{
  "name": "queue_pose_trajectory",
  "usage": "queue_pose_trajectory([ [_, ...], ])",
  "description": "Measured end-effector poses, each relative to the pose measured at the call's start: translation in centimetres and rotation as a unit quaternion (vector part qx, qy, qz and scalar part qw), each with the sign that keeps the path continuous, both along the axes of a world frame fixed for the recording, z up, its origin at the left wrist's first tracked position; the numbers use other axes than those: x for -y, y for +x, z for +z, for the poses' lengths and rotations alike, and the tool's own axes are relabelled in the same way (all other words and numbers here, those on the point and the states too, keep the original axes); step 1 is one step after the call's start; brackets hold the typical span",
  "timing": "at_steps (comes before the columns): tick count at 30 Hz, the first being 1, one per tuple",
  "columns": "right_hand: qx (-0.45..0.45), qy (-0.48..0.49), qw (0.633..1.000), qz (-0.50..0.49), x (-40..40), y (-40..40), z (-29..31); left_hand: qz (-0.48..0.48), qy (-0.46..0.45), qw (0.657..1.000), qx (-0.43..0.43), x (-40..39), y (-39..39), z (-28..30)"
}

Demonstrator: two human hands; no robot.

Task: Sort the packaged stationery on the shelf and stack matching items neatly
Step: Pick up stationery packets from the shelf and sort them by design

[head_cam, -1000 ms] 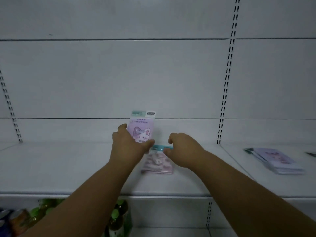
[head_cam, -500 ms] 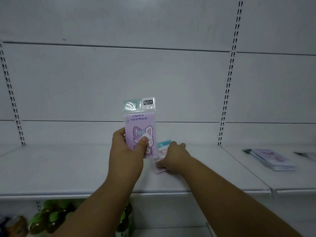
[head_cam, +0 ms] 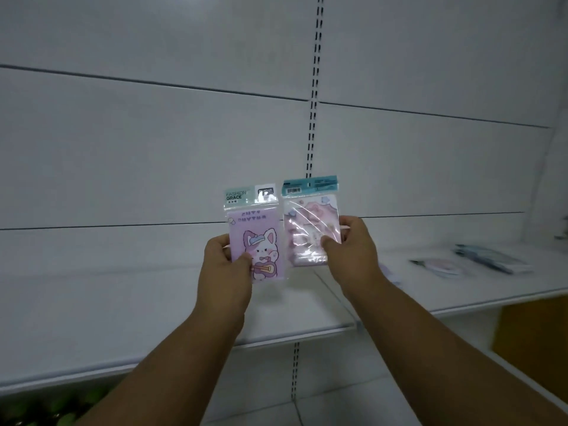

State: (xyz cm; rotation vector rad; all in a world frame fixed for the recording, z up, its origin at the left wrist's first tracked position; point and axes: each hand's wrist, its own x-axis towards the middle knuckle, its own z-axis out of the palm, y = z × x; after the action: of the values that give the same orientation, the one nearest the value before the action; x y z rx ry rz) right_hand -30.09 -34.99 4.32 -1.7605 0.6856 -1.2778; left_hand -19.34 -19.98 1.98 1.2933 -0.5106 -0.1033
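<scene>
My left hand (head_cam: 226, 265) holds a purple packet (head_cam: 256, 232) upright; it shows a cartoon rabbit with a guitar under a teal header. Beside it, my right hand (head_cam: 353, 250) holds a pink packet (head_cam: 310, 222) with its barcode side towards me and glare on the plastic. Both packets hang side by side in the air above the white shelf (head_cam: 153, 302), nearly touching. On the right part of the shelf lie a small pale packet (head_cam: 439, 265) and a stack of bluish packets (head_cam: 491, 259), both blurred.
A perforated upright (head_cam: 313, 118) divides the white back wall. Green-capped bottles (head_cam: 61, 407) stand on the level below at the bottom left. An orange panel (head_cam: 534, 330) shows under the shelf at the right.
My right hand has lifted the pink packet off the shelf and brought it up beside the purple one. The view has swung to the right.
</scene>
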Motion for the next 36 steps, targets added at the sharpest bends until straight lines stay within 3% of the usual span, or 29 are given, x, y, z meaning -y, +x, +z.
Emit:
queue_pose_trajectory([
  [6, 0.016, -0.013, 1.0, -0.017, 8.6, -10.6, 1.7, -0.053, 0.014, 0.998, -0.032, 11.0, -6.6, 0.7],
  [11, 0.0, -0.008, 1.0, 0.01, 15.3, -16.6, 2.3, -0.067, 0.079, 0.993, -0.058, 19.4, -11.3, 1.3],
  [18, 0.001, 0.037, 0.996, 0.076, 19.5, -18.6, 1.9, -0.029, 0.263, 0.964, -0.031, 24.9, -11.3, 0.9],
  [24, 0.013, 0.056, 0.993, 0.099, 20.0, -17.6, 2.0, -0.004, 0.352, 0.936, 0.016, 25.4, -10.0, 0.3],
  [28, 0.005, 0.063, 0.993, 0.104, 19.7, -16.5, 2.2, 0.045, 0.528, 0.834, 0.154, 24.7, -9.4, 0.5],
  [30, -0.007, 0.057, 0.993, 0.102, 19.8, -16.0, 2.4, 0.082, 0.536, 0.809, 0.225, 24.5, -9.1, 0.9],
  [32, -0.016, 0.054, 0.993, 0.104, 20.1, -15.6, 2.4, 0.099, 0.443, 0.851, 0.265, 24.8, -8.8, 1.6],
  [34, -0.019, 0.038, 0.994, 0.101, 20.7, -15.7, 2.2, 0.033, 0.272, 0.936, 0.219, 25.5, -9.4, 3.1],
  [36, -0.026, 0.026, 0.995, 0.092, 21.5, -16.3, 2.0, -0.059, 0.146, 0.974, 0.162, 26.7, -10.5, 4.7],
])
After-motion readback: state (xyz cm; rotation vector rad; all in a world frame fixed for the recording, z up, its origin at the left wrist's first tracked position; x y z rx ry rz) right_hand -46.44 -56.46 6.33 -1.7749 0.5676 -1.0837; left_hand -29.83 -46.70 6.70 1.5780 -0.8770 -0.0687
